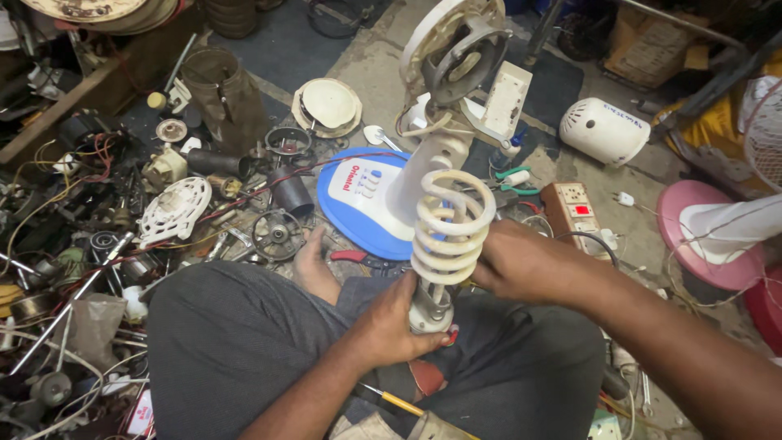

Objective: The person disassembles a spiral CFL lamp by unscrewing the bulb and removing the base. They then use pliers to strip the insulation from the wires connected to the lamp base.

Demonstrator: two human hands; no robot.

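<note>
A white fan stand (432,163) rises from a blue and white oval base (354,200) on the floor in front of me, with the bare motor housing (456,49) at its top. A cream coiled cord (450,232) winds around a metal-ended part (430,310) that I hold over my lap. My left hand (391,322) grips the lower end of that part. My right hand (521,261) is closed beside the coil on its right side. A bare foot (309,265) rests beside the base.
Piles of motor parts, wires and fan pieces (106,220) cover the floor on the left. A power strip (574,208), green-handled pliers (509,175), a white motor cover (603,130) and a pink fan base (709,236) lie to the right. A yellow-handled screwdriver (395,401) lies on my lap.
</note>
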